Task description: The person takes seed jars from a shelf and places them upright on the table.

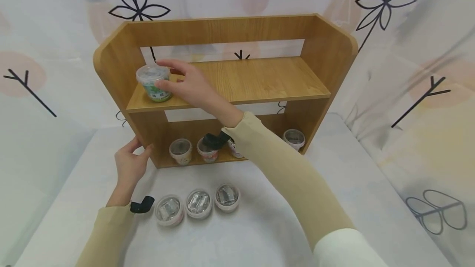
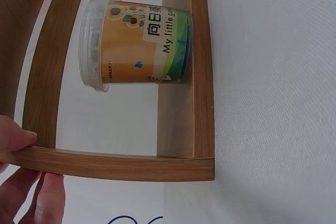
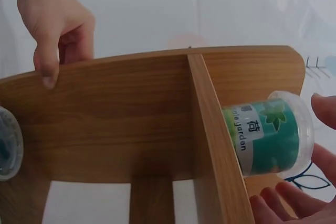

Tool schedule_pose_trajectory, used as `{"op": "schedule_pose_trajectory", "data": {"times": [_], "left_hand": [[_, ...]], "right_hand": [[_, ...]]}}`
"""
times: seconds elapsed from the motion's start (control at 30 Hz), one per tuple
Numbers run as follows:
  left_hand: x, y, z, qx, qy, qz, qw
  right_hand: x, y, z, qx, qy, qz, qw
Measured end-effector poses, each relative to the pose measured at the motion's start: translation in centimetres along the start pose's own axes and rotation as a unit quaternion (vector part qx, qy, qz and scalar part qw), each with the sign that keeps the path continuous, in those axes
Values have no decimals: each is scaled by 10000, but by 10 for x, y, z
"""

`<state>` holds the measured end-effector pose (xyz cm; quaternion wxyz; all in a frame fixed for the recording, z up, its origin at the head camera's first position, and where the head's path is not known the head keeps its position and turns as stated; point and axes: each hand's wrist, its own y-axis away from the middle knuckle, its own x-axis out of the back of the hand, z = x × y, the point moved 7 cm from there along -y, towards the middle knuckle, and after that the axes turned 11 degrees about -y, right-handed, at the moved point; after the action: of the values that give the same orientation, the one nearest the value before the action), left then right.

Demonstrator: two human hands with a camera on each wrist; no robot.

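Observation:
My left hand [image 1: 130,165] grips the edge of the wooden shelf's left side panel [image 2: 121,166], thumb on one face and fingers on the other. On the upper board, at its left end, stands a green-labelled plastic cup [image 1: 155,87] with a clear lid. My right hand [image 1: 193,83] is spread around the top of this cup. In the right wrist view, the thumb [image 3: 325,109] is just off the lid, and the fingers lie loosely bent beside and below it.
Several lidded cups stand on the lower board, among them an orange-labelled cup [image 2: 131,43] and one at the right end [image 1: 294,138]. Three more lidded cups, one of them in the middle [image 1: 199,204], sit on the white-covered table [image 1: 267,234] before the shelf.

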<state>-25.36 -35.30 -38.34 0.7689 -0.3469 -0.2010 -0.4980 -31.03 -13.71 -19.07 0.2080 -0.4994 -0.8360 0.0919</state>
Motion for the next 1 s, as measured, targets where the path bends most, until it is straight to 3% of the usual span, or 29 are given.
{"op": "schedule_pose_trajectory", "data": {"times": [0.23,0.53,1.0], "left_hand": [[0,0,-2,-8,-41,-15,10000],[0,2,-2,81,-80,-77,9999],[1,-1,0,13,-83,-12,10000]], "right_hand": [[-5,-3,7,-214,-92,62,9997],[-8,-3,9,-116,-908,262,9955],[-1,6,1,111,-1122,391,9929]]}}
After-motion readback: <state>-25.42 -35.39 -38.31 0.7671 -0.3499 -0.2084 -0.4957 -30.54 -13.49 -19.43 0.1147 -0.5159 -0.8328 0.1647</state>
